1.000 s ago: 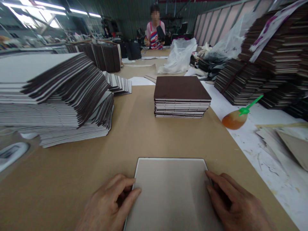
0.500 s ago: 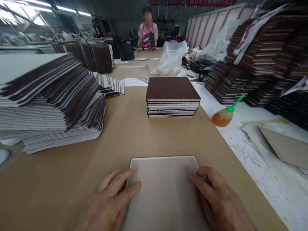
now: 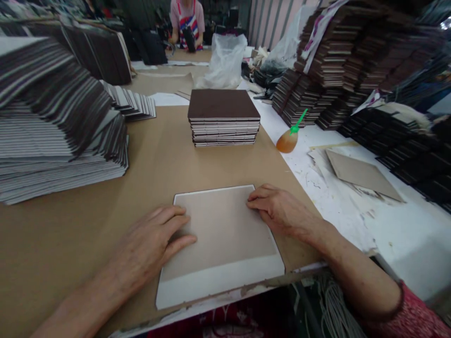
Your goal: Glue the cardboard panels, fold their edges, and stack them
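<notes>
A flat grey-beige board [image 3: 221,230] with a thin dark edge and a pale strip along its near side lies on the brown table covering in front of me. My left hand [image 3: 169,234] rests over its left edge, fingers and thumb spread apart on the surface. At the upper right edge, my right hand [image 3: 273,206] has its fingertips drawn together in a pinch on the board. Beyond the board stands a neat stack of dark brown-covered panels [image 3: 223,105] with pale edges showing.
A tall leaning pile of pale and dark panels [image 3: 63,136] occupies the left. An orange bottle with a green nozzle [image 3: 287,141] sits at right, near loose sheets [image 3: 362,173] and high brown stacks [image 3: 331,61]. A plastic bag [image 3: 225,61] and another person [image 3: 188,26] are farther back.
My view has tilted down and turned right, bringing the table's near edge into sight. Both hands remain at the board's sides; the right fingertips now sit closer to its far corner.
</notes>
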The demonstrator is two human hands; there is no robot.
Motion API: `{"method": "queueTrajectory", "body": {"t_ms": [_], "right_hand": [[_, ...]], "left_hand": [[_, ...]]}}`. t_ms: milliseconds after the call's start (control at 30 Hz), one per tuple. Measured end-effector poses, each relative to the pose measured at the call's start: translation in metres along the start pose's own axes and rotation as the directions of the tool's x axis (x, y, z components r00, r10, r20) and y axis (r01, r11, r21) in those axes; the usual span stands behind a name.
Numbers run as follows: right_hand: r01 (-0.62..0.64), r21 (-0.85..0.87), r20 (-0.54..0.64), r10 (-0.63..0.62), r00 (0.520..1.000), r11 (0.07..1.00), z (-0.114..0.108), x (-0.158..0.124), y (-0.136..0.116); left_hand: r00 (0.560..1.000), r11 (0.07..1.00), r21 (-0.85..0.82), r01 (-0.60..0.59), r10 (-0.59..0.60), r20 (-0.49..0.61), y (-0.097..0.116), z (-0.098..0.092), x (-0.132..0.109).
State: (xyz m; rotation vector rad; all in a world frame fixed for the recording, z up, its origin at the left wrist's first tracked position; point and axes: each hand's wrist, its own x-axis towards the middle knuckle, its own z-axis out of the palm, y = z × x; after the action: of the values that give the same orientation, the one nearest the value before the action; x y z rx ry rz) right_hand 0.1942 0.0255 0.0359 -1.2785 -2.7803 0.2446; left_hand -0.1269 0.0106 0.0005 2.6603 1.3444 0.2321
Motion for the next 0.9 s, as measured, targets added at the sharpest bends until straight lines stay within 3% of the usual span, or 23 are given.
{"method": "queueTrajectory", "body": {"t_ms": [133, 333, 667, 767, 900], "right_hand": [[0.008, -0.099, -0.013, -0.01, 1.0, 0.995, -0.004, 0.004, -0.023], [-0.078, -0.305, -0.085, 0.055, 0.995, 0.949, 0.011, 0.006, -0.055], [-0.118, -0.27, -0.096, 0.095, 0.991, 0.956, 0.02, -0.012, -0.023], [-0.115, -0.249, -0.085, 0.096, 0.992, 0.962, 0.014, -0.009, -0.03], [0.018, -0.129, -0.099, -0.031, 0.995, 0.991, 0.015, -0.001, -0.057]], "left_hand": [[0.997, 0.999, 0.019, -0.034, 0.033, 0.076, 0.005, -0.011, 0.01], [0.996, 1.0, -0.008, -0.027, 0.028, 0.085, 0.013, -0.03, 0.018], [1.0, 0.999, -0.05, -0.017, 0.017, 0.018, 0.003, -0.008, 0.005], [1.0, 0.997, -0.069, -0.019, 0.02, 0.012, 0.003, -0.008, 0.005], [0.999, 0.997, -0.076, -0.031, 0.032, 0.015, 0.006, -0.011, 0.007]]}}
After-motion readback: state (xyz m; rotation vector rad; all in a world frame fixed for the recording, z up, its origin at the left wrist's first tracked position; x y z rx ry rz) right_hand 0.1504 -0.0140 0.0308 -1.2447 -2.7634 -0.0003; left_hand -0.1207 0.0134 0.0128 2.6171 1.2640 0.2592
